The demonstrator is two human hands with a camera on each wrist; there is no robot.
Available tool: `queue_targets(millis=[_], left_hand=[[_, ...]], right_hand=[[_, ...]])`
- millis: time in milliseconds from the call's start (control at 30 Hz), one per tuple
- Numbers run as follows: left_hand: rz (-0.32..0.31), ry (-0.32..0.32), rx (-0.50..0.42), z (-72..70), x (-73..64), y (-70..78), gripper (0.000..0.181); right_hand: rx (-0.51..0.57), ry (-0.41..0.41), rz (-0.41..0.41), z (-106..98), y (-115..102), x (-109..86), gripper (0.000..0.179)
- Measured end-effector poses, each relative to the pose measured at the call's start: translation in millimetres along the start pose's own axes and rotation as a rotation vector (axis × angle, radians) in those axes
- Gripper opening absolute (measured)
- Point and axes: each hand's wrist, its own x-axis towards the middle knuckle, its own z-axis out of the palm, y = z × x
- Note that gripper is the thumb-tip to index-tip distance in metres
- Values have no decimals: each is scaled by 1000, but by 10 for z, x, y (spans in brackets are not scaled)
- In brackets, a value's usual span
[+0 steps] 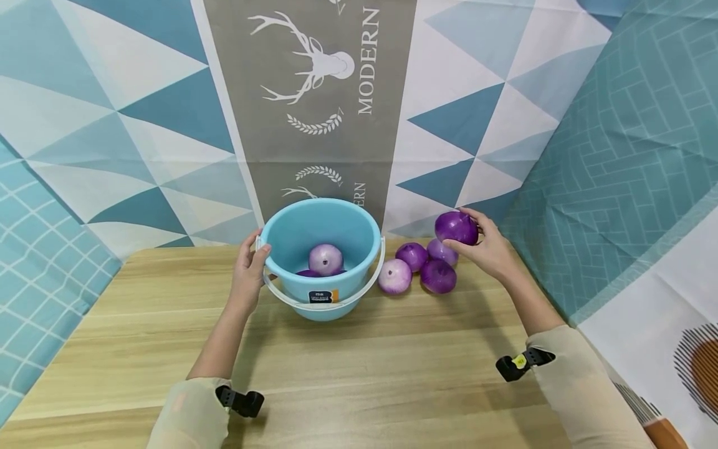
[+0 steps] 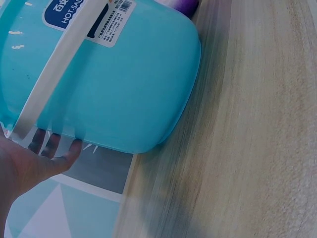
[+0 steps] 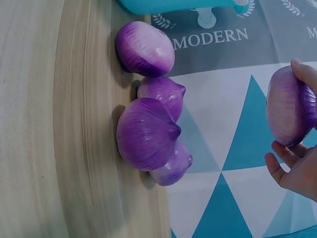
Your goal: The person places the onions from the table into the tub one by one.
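A light blue bucket (image 1: 303, 224) with a white handle (image 1: 377, 269) stands upright on the table. My left hand (image 1: 248, 274) grips its left rim beside the handle joint, thumb at the edge and fingers against the outer wall. Inside lies a pale purple onion (image 1: 325, 259) on top of darker ones, partly hidden by the front wall. My right hand (image 1: 488, 249) holds a dark purple onion (image 1: 455, 227) between thumb and fingers, raised above the onions to the bucket's right. In the right wrist view this onion (image 3: 287, 106) is well apart from the group.
Several purple onions (image 1: 439, 276) sit close together right of the bucket, the palest one (image 1: 395, 277) nearest to it. Behind the wooden table (image 1: 336, 386) hangs a patterned cloth (image 1: 449, 75). Another teal cloth (image 1: 634, 156) borders the right side.
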Motion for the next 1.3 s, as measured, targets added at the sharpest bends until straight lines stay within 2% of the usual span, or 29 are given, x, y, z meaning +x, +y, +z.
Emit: queue_targets(millis=[700, 1133, 1300], left_hand=[[12, -11, 19, -11, 11, -9, 51], [4, 4, 5, -23, -12, 12, 52], [-4, -10, -12, -5, -16, 19, 52]], right_hand=[[21, -16, -69, 78, -151, 44, 80], [23, -29, -55, 92, -213, 62, 81], [13, -24, -44, 89, -243, 71, 81]])
